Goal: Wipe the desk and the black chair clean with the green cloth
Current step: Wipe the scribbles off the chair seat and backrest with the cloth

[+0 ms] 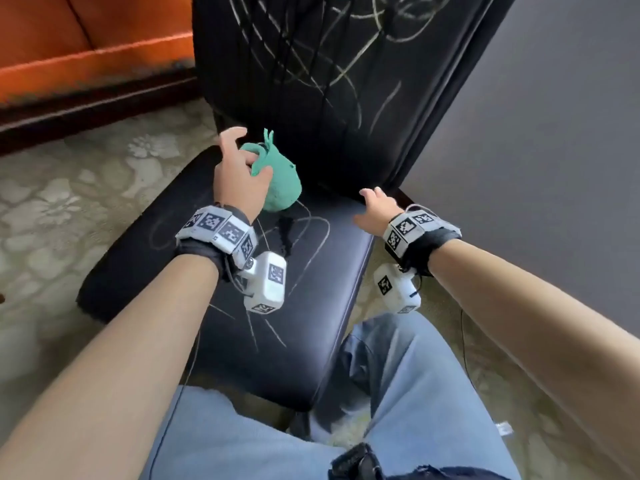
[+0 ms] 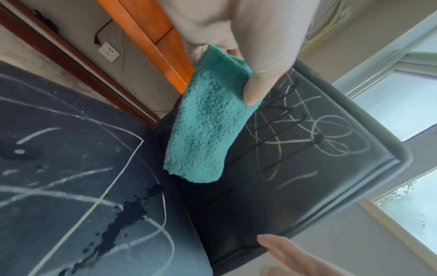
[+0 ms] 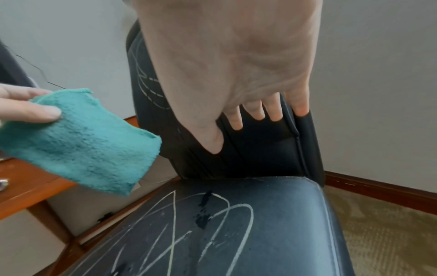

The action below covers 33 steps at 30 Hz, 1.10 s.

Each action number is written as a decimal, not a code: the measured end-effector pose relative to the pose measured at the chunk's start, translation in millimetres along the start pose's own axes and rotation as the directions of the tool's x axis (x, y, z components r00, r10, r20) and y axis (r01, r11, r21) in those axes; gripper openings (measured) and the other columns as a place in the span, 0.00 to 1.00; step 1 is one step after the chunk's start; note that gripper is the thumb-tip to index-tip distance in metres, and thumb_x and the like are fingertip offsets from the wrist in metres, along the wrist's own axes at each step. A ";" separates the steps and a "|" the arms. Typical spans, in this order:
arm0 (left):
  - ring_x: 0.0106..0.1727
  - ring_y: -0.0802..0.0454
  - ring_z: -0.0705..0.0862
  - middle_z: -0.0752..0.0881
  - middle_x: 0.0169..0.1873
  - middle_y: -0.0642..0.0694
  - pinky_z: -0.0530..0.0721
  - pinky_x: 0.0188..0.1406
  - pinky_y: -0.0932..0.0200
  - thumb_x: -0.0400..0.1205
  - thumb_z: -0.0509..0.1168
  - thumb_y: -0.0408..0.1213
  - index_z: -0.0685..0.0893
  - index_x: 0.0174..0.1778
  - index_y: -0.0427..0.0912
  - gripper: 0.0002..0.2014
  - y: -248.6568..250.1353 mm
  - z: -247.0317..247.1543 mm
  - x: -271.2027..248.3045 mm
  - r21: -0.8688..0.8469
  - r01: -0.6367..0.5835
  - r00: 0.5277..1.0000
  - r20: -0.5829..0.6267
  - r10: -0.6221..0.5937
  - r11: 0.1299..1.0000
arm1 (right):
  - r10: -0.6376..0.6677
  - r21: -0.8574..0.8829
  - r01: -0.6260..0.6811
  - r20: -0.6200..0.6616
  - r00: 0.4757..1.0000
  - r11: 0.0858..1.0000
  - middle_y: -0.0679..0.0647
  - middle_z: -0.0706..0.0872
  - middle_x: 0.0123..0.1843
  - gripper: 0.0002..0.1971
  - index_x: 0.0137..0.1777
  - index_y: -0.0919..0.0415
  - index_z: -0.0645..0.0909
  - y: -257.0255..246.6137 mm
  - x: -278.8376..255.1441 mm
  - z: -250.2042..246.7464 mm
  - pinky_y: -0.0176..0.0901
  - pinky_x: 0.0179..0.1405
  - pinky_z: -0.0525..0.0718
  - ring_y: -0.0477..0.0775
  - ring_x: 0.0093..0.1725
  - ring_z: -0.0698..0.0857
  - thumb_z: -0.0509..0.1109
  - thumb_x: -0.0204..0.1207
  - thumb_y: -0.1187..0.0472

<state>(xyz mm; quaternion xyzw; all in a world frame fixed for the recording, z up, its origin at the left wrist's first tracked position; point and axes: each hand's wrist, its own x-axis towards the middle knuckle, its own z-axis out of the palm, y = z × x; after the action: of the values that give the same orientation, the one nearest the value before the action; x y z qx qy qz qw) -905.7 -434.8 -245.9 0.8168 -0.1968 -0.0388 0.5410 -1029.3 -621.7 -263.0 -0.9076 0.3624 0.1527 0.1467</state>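
patterned carpet (image 1: 104, 209) runs under everything, with an orange wooden desk (image 1: 93, 39) off to the left and a plain grey wall (image 1: 554, 133) on the right. starting at the hands: the left hand (image 1: 239, 181) pinches the green cloth (image 1: 280, 183) between thumb and fingers, so the folded cloth hangs down free, above the back part of the seat and just in front of the backrest, touching neither as far as i can tell. held that way it looks ready to be pressed flat onto either surface. the right hand (image 1: 377, 209) is empty, its fingers (image 3: 272, 112) spread and relaxed near the right rear corner of the seat where the backrest begins; i'd guess it is there to steady the black chair (image 1: 363, 258), though i can't tell whether it actually touches. further out, the seat carries pale chalk-like scribbles and a few dark wet-looking spots near the middle, and the backrest (image 1: 329, 64) is covered in looping pale lines, so the chair is clearly not yet wiped. the desk surface is mostly out of view, so i can't judge its state. the person's 2 knees in blue jeans (image 1: 398, 393) sit close to the seat's front edge.
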 end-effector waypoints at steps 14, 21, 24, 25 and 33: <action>0.46 0.55 0.78 0.82 0.45 0.51 0.69 0.42 0.69 0.79 0.67 0.30 0.67 0.73 0.45 0.27 3.8 12.8 -81.6 0.179 -0.105 0.992 0.080 0.092 0.978 | 0.133 0.514 -0.225 0.211 0.968 0.828 0.66 0.56 0.82 0.49 0.84 0.56 0.44 14.9 -32.4 134.6 0.56 0.74 0.68 0.67 0.79 0.64 0.71 0.73 0.43; 0.45 0.54 0.79 0.85 0.48 0.51 0.72 0.45 0.63 0.78 0.68 0.31 0.69 0.72 0.46 0.27 -29.8 15.1 -63.4 0.255 -0.041 0.995 0.094 0.018 0.966 | 0.107 0.182 -0.174 0.328 0.939 0.968 0.66 0.31 0.82 0.60 0.83 0.51 0.37 -9.7 -20.1 177.8 0.71 0.77 0.53 0.79 0.80 0.45 0.73 0.63 0.31; 0.45 0.53 0.78 0.83 0.44 0.53 0.73 0.48 0.61 0.78 0.68 0.30 0.69 0.72 0.45 0.27 -41.7 14.1 -60.1 0.234 -0.001 0.998 0.058 -0.013 0.972 | 0.143 0.113 -0.184 0.300 0.943 0.976 0.65 0.30 0.82 0.58 0.83 0.52 0.36 -16.7 -19.1 182.9 0.77 0.74 0.56 0.84 0.78 0.42 0.76 0.67 0.40; 0.44 0.53 0.77 0.83 0.43 0.53 0.73 0.48 0.61 0.77 0.68 0.29 0.69 0.71 0.44 0.27 -44.8 13.2 -59.5 0.238 -0.001 0.998 0.058 -0.013 0.971 | 0.147 0.106 -0.185 0.291 0.945 0.977 0.64 0.30 0.82 0.57 0.83 0.53 0.36 -18.3 -17.9 183.3 0.77 0.72 0.57 0.85 0.77 0.41 0.76 0.68 0.43; 0.45 0.52 0.79 0.83 0.41 0.53 0.75 0.49 0.61 0.77 0.69 0.29 0.72 0.69 0.43 0.25 -49.2 -2.5 -61.0 0.252 0.005 0.999 0.041 -0.015 0.968 | 0.048 0.012 -0.052 0.226 0.973 0.999 0.59 0.33 0.84 0.55 0.83 0.51 0.40 9.1 9.1 168.8 0.73 0.74 0.55 0.84 0.77 0.41 0.77 0.68 0.47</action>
<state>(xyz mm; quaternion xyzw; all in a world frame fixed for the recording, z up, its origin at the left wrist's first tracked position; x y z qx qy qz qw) -947.3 -393.9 -298.2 0.8788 -0.2075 -0.0338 0.4285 -1058.2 -570.0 -421.6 -0.8738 0.3673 0.2550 0.1910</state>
